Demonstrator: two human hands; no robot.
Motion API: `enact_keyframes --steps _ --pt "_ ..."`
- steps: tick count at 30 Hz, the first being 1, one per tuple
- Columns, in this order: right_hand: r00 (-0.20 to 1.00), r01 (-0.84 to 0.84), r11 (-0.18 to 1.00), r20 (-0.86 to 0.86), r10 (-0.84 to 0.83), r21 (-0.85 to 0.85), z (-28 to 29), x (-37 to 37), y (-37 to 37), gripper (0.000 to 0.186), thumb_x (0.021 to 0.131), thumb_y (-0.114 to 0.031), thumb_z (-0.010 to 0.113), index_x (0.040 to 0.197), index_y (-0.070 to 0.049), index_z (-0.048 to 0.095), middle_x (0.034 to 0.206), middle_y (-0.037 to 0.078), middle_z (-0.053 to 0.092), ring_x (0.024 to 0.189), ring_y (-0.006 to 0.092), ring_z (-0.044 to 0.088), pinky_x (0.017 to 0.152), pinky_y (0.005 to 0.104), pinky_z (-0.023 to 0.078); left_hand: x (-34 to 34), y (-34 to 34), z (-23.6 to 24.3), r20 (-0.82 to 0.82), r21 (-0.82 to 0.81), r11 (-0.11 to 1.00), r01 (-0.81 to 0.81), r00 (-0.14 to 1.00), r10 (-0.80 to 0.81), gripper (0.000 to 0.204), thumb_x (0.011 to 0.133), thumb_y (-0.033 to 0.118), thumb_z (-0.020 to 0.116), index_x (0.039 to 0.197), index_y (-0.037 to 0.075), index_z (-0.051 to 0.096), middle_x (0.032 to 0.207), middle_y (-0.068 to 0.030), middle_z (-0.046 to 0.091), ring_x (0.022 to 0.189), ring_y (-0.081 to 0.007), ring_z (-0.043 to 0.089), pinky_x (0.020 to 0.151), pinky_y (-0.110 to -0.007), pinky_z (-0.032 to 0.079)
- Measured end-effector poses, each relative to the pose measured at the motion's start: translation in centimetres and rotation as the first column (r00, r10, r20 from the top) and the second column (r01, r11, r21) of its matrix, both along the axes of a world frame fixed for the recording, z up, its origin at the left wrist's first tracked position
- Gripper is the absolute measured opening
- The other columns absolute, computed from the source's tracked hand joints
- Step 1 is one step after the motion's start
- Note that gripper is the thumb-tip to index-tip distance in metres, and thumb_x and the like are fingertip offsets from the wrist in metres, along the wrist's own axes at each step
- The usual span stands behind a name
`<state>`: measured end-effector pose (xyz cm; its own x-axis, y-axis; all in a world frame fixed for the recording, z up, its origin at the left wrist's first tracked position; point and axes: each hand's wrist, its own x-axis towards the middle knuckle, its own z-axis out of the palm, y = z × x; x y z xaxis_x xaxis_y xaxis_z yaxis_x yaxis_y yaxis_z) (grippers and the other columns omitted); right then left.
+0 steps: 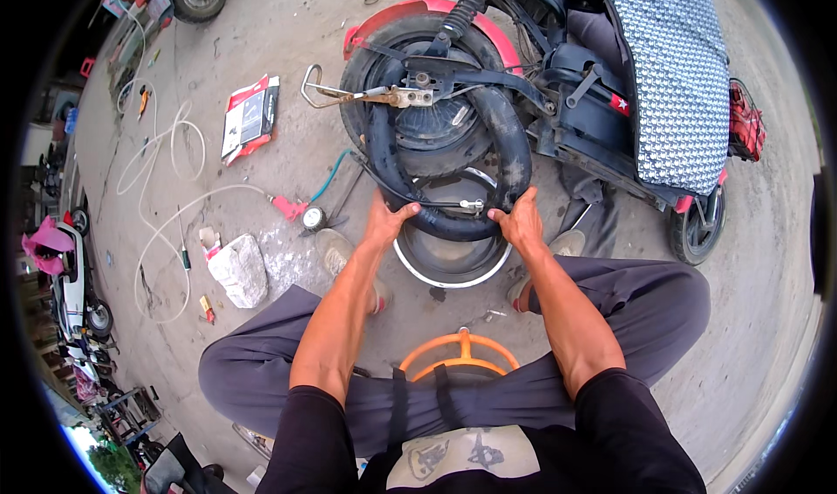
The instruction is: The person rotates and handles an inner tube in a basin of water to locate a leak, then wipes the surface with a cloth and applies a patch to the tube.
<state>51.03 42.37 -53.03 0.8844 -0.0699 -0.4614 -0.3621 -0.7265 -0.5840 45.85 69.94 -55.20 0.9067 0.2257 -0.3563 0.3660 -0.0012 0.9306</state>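
Note:
My left hand (390, 222) and my right hand (520, 218) grip a curved black inner tube (452, 225) at either side, thumbs on top. The tube loops up around the hub of the scooter's rear wheel (357, 119). A thin hose from a red inflator gun (288, 208) with a round gauge (313, 218) runs to a metal clip (472, 205) on the tube between my hands. Beneath the tube lies a round, silver-edged basin or rim (453, 276); I cannot tell which. A rusty metal bracket (405, 96) sticks out over the wheel.
The tipped scooter with a patterned cover (671, 75) fills the upper right. An orange stool (466, 346) is between my legs. A white sack (238, 267), a red-and-white package (250, 119) and looped air hose (170, 136) lie leftward. Parked scooters (78, 293) line the far left.

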Motion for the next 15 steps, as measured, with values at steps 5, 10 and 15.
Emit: enact_keyframes --steps 5,10,15 --pt "1.000 0.002 1.000 -0.030 -0.003 -0.027 -1.1 0.3 -0.6 0.081 0.075 -0.023 0.085 0.130 0.004 0.031 0.133 0.030 0.054 0.119 0.0468 0.058 0.099 0.0491 0.047 0.2 -0.6 -0.3 -0.059 0.118 0.993 -0.011 0.998 0.018 0.085 0.067 0.016 0.092 0.135 -0.003 0.044 0.125 -0.0176 0.062 0.120 -0.0284 0.057 0.107 -0.040 0.042" --pt "0.998 -0.052 0.998 -0.044 0.051 -0.022 -0.2 0.5 -0.4 0.082 0.074 -0.025 0.087 0.128 0.005 0.033 0.132 0.029 0.055 0.119 0.0462 0.058 0.099 0.0483 0.047 0.6 -0.2 -1.9 -0.104 0.445 0.893 0.072 0.994 -0.028 0.079 0.066 0.012 0.089 0.131 -0.007 0.048 0.121 -0.0216 0.063 0.116 -0.0359 0.060 0.105 -0.040 0.044" --pt "1.000 -0.023 0.993 -0.005 0.022 -0.116 0.0 0.0 1.3 0.083 0.071 -0.024 0.088 0.127 0.004 0.034 0.125 0.027 0.059 0.116 0.0452 0.059 0.098 0.0486 0.048 0.2 -0.5 -8.9 -0.026 0.588 0.809 -0.003 0.999 0.022 0.070 0.068 0.015 0.087 0.125 -0.008 0.055 0.123 -0.0273 0.058 0.116 -0.0441 0.053 0.105 -0.044 0.042"
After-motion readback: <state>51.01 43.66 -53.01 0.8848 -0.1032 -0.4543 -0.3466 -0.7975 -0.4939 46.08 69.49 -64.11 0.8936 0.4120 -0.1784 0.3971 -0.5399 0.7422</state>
